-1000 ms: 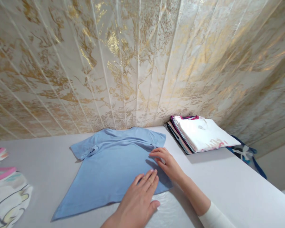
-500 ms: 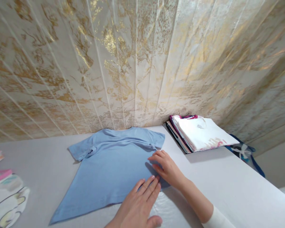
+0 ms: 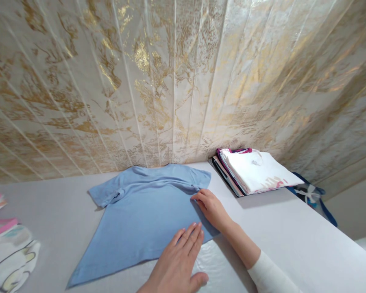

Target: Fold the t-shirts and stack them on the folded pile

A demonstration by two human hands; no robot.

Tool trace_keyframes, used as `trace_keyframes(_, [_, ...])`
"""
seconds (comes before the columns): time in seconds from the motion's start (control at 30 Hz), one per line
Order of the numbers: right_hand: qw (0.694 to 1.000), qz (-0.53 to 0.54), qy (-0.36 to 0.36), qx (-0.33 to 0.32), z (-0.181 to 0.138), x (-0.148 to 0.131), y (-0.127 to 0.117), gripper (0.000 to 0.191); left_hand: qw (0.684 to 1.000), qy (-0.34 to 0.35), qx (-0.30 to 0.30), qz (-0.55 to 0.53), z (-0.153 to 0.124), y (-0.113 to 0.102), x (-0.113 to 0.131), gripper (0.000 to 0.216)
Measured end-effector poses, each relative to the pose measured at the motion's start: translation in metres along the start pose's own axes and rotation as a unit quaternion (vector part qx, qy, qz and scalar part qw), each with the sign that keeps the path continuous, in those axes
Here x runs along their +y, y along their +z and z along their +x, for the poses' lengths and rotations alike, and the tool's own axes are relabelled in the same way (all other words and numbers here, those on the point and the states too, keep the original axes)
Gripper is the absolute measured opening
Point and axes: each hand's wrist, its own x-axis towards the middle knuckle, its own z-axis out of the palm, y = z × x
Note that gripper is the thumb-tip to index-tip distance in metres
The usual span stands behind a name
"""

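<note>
A light blue T-shirt (image 3: 149, 215) lies spread on the white table, its neck toward the curtain and its hem toward me. Wrinkles run across its chest below the neckline. My left hand (image 3: 183, 254) rests flat near the right end of the hem, fingers stretched out and thumb apart. At the shirt's right side, just below the sleeve, my right hand (image 3: 212, 209) has its fingers bent and closed on the fabric edge. Its fingertips are partly hidden against the cloth.
Folded clothes (image 3: 256, 171) are stacked at the back right, a white printed one on top. A white garment with pink trim (image 3: 14, 256) lies at the left edge. A patterned curtain (image 3: 171, 81) hangs behind the table (image 3: 280, 236). A dark blue item (image 3: 315, 195) sits beyond the table's right edge.
My right hand has moved slightly up along the shirt's side, and its fingers have closed on the edge below the sleeve. My left hand stays flat near the hem.
</note>
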Motion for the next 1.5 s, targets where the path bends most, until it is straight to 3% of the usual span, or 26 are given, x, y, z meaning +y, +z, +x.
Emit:
trace_keyframes(0.2, [0.996, 0.060, -0.047, -0.042, -0.014, -0.007, -0.001, 0.032, 0.999, 0.005, 0.022, -0.024, -0.001, 0.003, -0.001, 0.082])
trace_keyframes(0.3, [0.999, 0.031, -0.018, -0.018, -0.012, 0.000, 0.005, 0.033, 0.999, -0.008, 0.037, -0.031, -0.002, 0.000, 0.004, 0.080])
trace_keyframes(0.4, [0.999, -0.027, 0.015, -0.036, -0.006, -0.002, 0.007, 0.036, 0.998, -0.016, 0.051, -0.024, -0.013, -0.001, 0.010, 0.078])
trace_keyframes(0.57, [0.997, -0.014, -0.040, -0.066, 0.003, -0.043, 0.014, 0.038, 0.995, -0.065, 0.072, 0.006, -0.063, -0.006, 0.007, 0.076])
trace_keyframes(0.73, [0.984, 0.051, -0.116, -0.123, 0.016, -0.099, 0.035, 0.045, 0.956, -0.209, 0.205, -0.003, -0.131, -0.031, -0.019, 0.043])
trace_keyframes(0.8, [0.982, 0.053, -0.120, -0.138, 0.022, -0.112, 0.044, 0.046, 0.940, -0.236, 0.245, -0.010, -0.151, -0.043, -0.032, 0.036])
trace_keyframes(0.9, [0.983, 0.069, -0.100, -0.138, 0.026, -0.120, 0.057, 0.039, 0.942, -0.242, 0.231, -0.034, -0.165, -0.056, -0.044, 0.030])
trace_keyframes(1.0, [0.986, 0.036, -0.090, -0.137, 0.019, -0.119, 0.067, 0.031, 0.947, -0.248, 0.198, -0.052, -0.166, -0.060, -0.047, 0.020])
trace_keyframes(1.13, [0.989, -0.056, -0.070, -0.118, -0.002, -0.102, 0.069, 0.054, 0.948, -0.256, 0.182, -0.053, -0.165, -0.060, -0.043, 0.012])
trace_keyframes(1.27, [0.988, -0.091, -0.066, -0.108, -0.036, -0.082, 0.062, 0.058, 0.953, -0.263, 0.144, -0.042, -0.167, -0.058, -0.030, 0.023])
trace_keyframes(1.37, [0.981, -0.095, -0.108, -0.128, -0.061, -0.078, 0.058, 0.067, 0.967, -0.225, 0.118, -0.021, -0.159, -0.058, -0.019, 0.029])
trace_keyframes(1.5, [0.973, -0.089, -0.145, -0.156, -0.076, -0.076, 0.053, 0.078, 0.985, -0.129, 0.110, -0.045, -0.126, -0.065, -0.015, 0.010])
